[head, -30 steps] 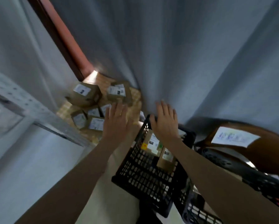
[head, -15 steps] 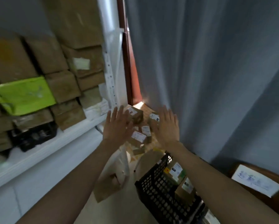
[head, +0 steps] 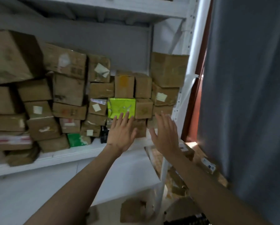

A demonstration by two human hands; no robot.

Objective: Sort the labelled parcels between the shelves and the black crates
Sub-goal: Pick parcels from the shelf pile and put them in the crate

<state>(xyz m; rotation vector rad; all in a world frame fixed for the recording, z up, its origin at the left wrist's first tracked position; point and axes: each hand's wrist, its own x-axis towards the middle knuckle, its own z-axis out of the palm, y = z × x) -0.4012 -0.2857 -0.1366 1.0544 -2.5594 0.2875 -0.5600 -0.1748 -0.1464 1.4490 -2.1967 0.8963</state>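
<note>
Both hands, left hand (head: 121,135) and right hand (head: 166,133), reach empty and spread toward the shelf (head: 68,155) crammed with cardboard parcels (head: 68,88).

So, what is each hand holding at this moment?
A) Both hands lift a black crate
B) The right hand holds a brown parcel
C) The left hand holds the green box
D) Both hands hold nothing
D: the left hand and the right hand are raised before the shelf with fingers straight, gripping nothing.
</note>
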